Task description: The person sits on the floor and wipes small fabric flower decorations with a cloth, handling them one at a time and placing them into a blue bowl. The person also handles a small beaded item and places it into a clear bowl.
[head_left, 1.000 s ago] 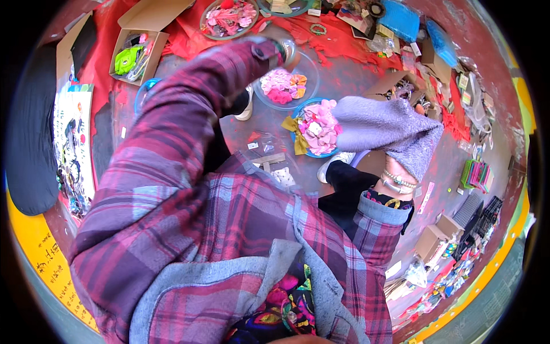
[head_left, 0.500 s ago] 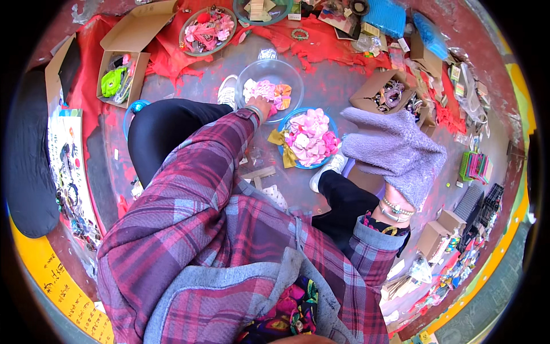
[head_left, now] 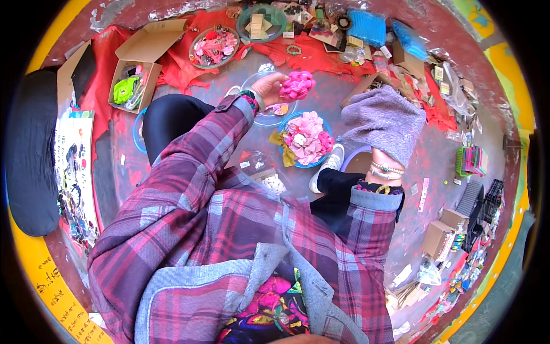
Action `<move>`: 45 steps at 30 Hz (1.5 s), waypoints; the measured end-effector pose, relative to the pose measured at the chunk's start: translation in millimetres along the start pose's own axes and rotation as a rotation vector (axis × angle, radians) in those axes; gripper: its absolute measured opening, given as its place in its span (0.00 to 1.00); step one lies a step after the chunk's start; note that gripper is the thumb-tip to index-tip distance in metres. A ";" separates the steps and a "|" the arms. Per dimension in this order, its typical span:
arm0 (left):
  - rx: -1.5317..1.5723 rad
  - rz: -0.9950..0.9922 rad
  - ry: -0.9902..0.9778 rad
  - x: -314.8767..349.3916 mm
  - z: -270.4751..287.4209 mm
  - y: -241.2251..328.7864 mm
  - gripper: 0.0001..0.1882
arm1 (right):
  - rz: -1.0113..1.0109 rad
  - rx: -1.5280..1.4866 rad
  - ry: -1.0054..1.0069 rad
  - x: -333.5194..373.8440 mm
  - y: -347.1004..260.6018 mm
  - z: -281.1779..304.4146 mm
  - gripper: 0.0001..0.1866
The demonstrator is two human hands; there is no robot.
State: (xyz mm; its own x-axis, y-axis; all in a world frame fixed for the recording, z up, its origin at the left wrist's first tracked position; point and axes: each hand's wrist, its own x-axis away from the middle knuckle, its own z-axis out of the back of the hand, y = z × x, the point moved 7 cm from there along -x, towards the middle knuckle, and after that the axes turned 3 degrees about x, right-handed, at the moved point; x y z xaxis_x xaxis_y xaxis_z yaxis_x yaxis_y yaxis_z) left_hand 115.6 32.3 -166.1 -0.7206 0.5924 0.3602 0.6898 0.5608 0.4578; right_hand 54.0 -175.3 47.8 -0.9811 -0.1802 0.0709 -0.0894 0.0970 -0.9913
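Raised over a clear plastic bowl [head_left: 264,121], my left hand [head_left: 267,90] is closed on a bright pink ruffled fabric flower [head_left: 298,85]. An orange and pink piece [head_left: 279,109] lies in that bowl, partly behind my sleeve. Just to the right, a blue bowl [head_left: 306,166] is heaped with pink fabric flowers [head_left: 310,137], and a mustard bow [head_left: 281,141] hangs over its left side. A fuzzy grey-purple cloth [head_left: 389,123] drapes over my right hand. Only the wrist [head_left: 385,167] with bracelets shows below it; the fingers are hidden.
Beyond the bowls are a round tray of pink trinkets [head_left: 200,59], a green bowl [head_left: 269,39] and an open cardboard box [head_left: 153,86]. A box [head_left: 366,86] sits partly behind the cloth. Small boxes and goods line the right edge. A purple tub [head_left: 358,153] stands by my right shoe.
My left hand has come up out of the clear bowl with the bright pink flower in it. The cloth over my right hand has moved slightly left and up.
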 end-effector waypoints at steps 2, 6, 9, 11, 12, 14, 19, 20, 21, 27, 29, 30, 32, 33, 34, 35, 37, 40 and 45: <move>-0.003 0.017 -0.109 14.6 -44.7 6.9 0.26 | -0.113 0.337 -0.052 -1.7 3.4 2.7 0.18; -0.048 0.023 -0.248 45.4 -119.0 12.8 0.26 | 0.167 0.503 0.108 4.7 0.5 17.1 0.18; 0.017 0.061 -0.387 70.1 -171.7 9.9 0.24 | 0.335 0.636 0.213 14.4 5.3 26.5 0.18; -0.112 -0.008 -0.353 78.6 -191.4 5.9 0.25 | 0.419 0.728 0.242 19.1 6.7 23.6 0.18; -0.176 -0.043 -0.336 82.2 -198.7 4.4 0.26 | 0.459 0.763 0.247 19.6 7.5 19.5 0.18; -0.213 -0.092 -0.291 84.8 -199.3 1.7 0.23 | 0.522 0.753 0.230 17.2 9.2 7.7 0.17; -0.393 -0.265 -0.189 75.3 -192.3 -3.7 0.21 | 0.419 0.504 0.179 6.6 2.2 -15.7 0.15; -0.459 -0.283 -0.174 74.8 -191.8 -4.7 0.21 | 0.523 0.723 0.187 10.6 -2.9 -22.4 0.16; -0.533 -0.309 -0.171 75.5 -194.2 -6.6 0.20 | 0.621 0.946 0.179 13.9 -5.3 -30.9 0.17; -0.608 -0.258 -0.189 83.8 -200.7 -7.1 0.20 | 0.776 1.486 0.312 22.4 1.5 -50.3 0.19; -0.586 -0.264 -0.198 81.9 -199.2 -7.7 0.20 | 0.729 1.516 0.342 19.2 3.4 -49.6 0.19; -0.579 -0.273 -0.196 79.6 -196.3 -8.8 0.20 | 0.704 1.521 0.357 18.7 5.0 -49.7 0.19; -0.568 -0.289 -0.195 75.8 -190.9 -11.8 0.20 | 0.616 1.506 0.368 18.1 6.7 -48.6 0.19; -0.585 -0.296 -0.190 74.0 -188.5 -13.7 0.19 | 0.567 1.499 0.372 17.8 8.4 -47.5 0.19; -0.603 -0.302 -0.185 72.5 -187.4 -15.0 0.18 | 0.518 1.489 0.378 17.7 10.2 -45.9 0.19; -0.622 -0.308 -0.180 71.8 -186.5 -15.7 0.18 | 0.453 1.435 0.382 16.9 12.2 -43.1 0.18; -0.682 -0.307 -0.166 72.6 -186.8 -17.5 0.16 | 0.324 1.326 0.387 15.5 16.6 -37.0 0.18; -0.738 -0.309 -0.161 71.3 -187.6 -20.1 0.15 | 0.282 1.225 0.472 12.7 18.5 -22.2 0.17; -0.741 -0.341 -0.152 72.1 -188.6 -15.4 0.14 | 0.229 0.218 0.358 -2.8 52.1 -0.3 0.15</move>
State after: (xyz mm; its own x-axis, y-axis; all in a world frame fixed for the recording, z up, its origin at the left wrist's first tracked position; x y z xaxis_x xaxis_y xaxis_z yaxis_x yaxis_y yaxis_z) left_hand 39.9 -42.7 6.2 -0.8281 0.5603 0.0156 0.1726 0.2285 0.9581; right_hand 52.0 -169.5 -4.0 -0.9723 0.1738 -0.1562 0.1366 -0.1192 -0.9834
